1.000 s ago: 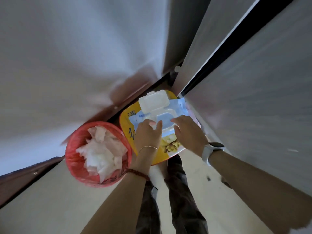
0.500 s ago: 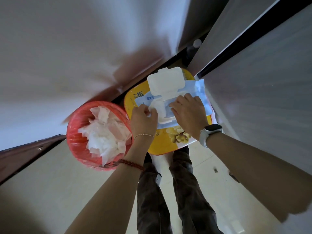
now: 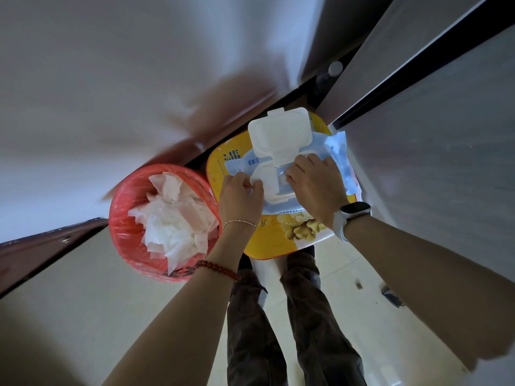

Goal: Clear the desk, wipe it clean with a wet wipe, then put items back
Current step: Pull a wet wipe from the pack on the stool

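We start at our left hand, where thumb and fingertips are pinched together on a white wet wipe at the dispenser opening of the wipe pack. Our right hand lies across the right half of that pack, fingers bent and pressing down on its plastic beside the opening; we can't tell whether it truly grips anything, it looks more like holding the pack flat. The pack's white flip lid stands open, tipped back toward the far side. The blue-and-white pack rests on a yellow round tin printed with walnuts, which sits in front of our legs in dark trousers.

Just left of the tin, touching or nearly touching it, a red waste bin holds a heap of crumpled white used wipes. Our left wrist carries a thin chain bracelet and, further up the arm, a red bead bracelet; the right wrist wears a watch on a white strap. Pale floor tiles spread below, and grey cabinet panels rise on the right.
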Motion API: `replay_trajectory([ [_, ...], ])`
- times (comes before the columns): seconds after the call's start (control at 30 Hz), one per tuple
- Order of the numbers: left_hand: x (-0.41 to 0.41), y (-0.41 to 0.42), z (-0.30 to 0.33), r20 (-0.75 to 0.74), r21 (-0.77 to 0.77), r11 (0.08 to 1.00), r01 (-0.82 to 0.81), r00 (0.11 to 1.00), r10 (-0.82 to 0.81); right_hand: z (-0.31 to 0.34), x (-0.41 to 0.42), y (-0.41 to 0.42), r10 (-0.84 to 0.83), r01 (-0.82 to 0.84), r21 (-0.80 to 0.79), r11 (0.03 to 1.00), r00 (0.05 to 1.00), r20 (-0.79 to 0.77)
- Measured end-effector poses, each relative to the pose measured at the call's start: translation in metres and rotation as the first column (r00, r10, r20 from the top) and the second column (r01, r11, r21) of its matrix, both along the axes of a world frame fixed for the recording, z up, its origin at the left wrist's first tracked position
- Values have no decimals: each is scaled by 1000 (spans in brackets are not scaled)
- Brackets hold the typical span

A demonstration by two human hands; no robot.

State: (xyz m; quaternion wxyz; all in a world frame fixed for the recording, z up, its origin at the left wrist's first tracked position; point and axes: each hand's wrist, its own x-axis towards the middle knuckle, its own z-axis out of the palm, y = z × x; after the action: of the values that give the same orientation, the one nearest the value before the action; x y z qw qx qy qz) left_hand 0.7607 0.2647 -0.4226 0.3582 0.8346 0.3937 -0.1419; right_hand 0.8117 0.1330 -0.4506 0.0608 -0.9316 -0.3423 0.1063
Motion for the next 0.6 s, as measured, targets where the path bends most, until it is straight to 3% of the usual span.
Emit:
replay_trajectory([
  [0.23, 1, 0, 0, -3, 5, 1000, 0, 1000, 0, -2, 9, 1, 144, -141, -33, 989, 984, 103],
  [0.37, 0, 1, -3, -12, -18, 1000, -10, 1000, 9, -4, 8, 2, 146, -141, -50, 989, 982, 118],
  [0.5, 0, 0, -3, -6, -12, 1000, -22, 1000, 22, -3, 6, -8, 49, -46, 149, 988, 999, -21],
  [0.6, 1, -2, 1, -22, 8, 1000, -15, 1000, 15, 19, 7, -15, -42, 156, 397, 904, 959, -281],
])
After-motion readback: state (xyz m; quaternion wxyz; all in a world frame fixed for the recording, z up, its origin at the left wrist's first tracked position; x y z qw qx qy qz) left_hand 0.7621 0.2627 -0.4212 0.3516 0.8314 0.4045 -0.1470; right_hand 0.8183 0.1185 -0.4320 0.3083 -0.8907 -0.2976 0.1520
